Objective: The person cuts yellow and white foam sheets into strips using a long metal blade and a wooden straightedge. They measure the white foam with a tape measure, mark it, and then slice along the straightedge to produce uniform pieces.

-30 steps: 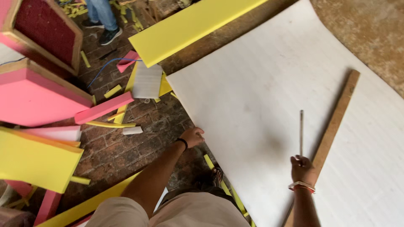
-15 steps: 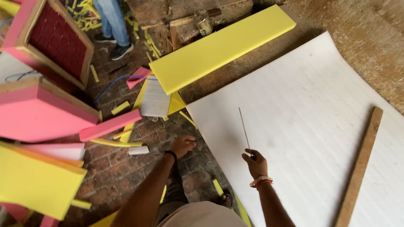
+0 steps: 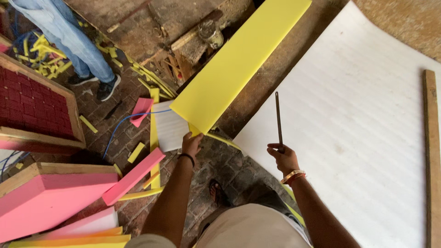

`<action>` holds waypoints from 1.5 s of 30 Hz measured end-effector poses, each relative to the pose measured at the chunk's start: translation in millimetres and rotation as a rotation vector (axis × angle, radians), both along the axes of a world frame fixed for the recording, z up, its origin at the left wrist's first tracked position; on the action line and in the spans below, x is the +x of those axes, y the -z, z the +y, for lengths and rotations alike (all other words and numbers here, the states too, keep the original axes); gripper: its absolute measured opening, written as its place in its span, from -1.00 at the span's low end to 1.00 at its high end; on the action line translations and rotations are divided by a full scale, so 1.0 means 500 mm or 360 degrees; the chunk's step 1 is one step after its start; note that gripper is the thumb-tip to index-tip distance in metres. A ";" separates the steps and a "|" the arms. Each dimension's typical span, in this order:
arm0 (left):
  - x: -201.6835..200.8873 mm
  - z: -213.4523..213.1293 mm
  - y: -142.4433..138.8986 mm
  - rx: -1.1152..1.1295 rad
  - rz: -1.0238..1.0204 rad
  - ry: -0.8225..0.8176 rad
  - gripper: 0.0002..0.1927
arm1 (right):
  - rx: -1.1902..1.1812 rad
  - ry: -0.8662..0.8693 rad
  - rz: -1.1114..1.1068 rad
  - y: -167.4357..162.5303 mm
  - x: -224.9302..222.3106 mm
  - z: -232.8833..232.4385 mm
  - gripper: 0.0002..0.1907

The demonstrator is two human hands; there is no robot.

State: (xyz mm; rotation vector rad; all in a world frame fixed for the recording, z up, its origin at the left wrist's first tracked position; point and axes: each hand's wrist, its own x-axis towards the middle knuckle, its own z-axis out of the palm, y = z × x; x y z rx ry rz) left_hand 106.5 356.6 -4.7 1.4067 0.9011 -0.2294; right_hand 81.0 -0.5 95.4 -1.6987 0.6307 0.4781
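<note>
The left hand (image 3: 192,143) is closed on the near corner of a long yellow foam board (image 3: 239,64), which lies slanted over the brick floor (image 3: 220,165) beside the large white sheet (image 3: 358,138). The right hand (image 3: 285,158) is clamped around a thin dark blade (image 3: 278,117) that points up over the near edge of the sheet. The board looks light and soft, so it probably bends when held by one corner; a hold nearer the middle seems steadier. Around lie pink foam blocks (image 3: 50,197), yellow scraps (image 3: 46,55) and a wooden batten (image 3: 432,151). Another person's legs (image 3: 73,41) stand at the far left.
</note>
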 end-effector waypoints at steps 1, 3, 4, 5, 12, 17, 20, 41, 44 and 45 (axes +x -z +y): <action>0.023 0.003 -0.009 -0.0062 -0.0035 0.0007 -0.15 | 0.0014 -0.0009 0.0011 0.002 0.001 0.002 -0.76; 0.059 0.008 -0.033 -0.0155 -0.0086 0.0066 -0.12 | -0.0080 -0.0034 0.0014 0.005 0.012 0.005 -0.78; 0.072 0.007 -0.044 -0.0187 -0.0106 0.0121 -0.09 | -0.0124 -0.0061 0.0011 0.007 0.020 0.008 -0.79; 0.081 0.010 -0.056 -0.0262 -0.0172 0.0259 -0.15 | -0.0080 -0.0044 0.0017 0.010 0.030 0.013 -0.79; 0.060 0.050 -0.039 -0.0047 -0.0201 0.0493 -0.42 | 0.0048 -0.0363 0.0057 0.067 0.121 0.130 -0.80; -0.090 0.088 0.049 0.0003 0.0056 0.0272 -0.65 | 0.0097 -0.0788 -0.0009 0.171 0.171 0.235 -0.79; -0.243 0.088 0.081 -0.0097 0.0237 -0.0090 -0.68 | 0.0150 -0.1094 -0.0172 0.230 0.178 0.282 -0.77; -0.649 0.200 0.132 -0.0364 0.0159 -0.1161 -0.62 | -0.0227 -0.2063 -0.0092 0.237 -0.005 0.699 -0.66; -0.669 0.255 0.171 -0.0277 0.0196 -0.1082 -0.59 | -0.0236 -0.2167 -0.0155 0.281 -0.026 0.739 -0.66; -0.674 0.275 0.186 -0.0294 0.0182 -0.1073 -0.59 | -0.0296 -0.2203 -0.0181 0.302 -0.032 0.753 -0.67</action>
